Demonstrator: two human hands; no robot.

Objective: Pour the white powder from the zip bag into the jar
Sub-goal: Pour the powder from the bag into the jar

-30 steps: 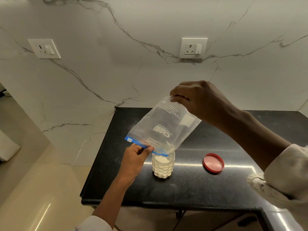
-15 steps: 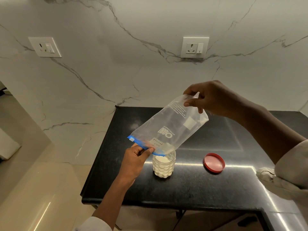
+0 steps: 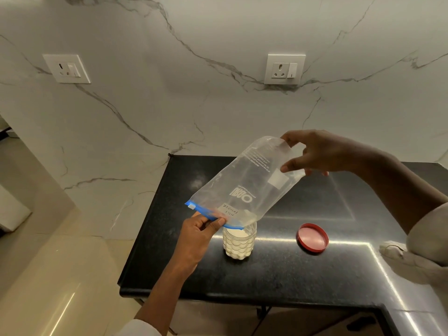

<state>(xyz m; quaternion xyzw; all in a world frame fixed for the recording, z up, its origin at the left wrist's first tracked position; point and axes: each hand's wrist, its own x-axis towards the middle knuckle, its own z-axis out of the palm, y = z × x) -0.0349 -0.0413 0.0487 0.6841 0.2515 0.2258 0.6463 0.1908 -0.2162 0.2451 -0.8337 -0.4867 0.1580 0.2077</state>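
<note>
The right hand (image 3: 322, 151) has swung the bag (image 3: 244, 187) bottom out rightward, pinching its top corner, while the left hand (image 3: 198, 232) pinches the blue zip over the jar (image 3: 239, 241), so the nearly empty bag means pouring looks almost done

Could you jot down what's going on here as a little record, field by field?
Activity: pouring powder from a bag into a jar
Bag: clear, upside down, tilted, blue zip end over the jar, looks nearly empty
Jar: upright on the black counter, nearly full of white powder
Left hand: pinches the zip edge beside the jar mouth
Right hand: holds the bag's raised bottom end
Lid: red, off, lying on the counter to the right of the jar
Bag label: handwritten "milk powder"
</note>
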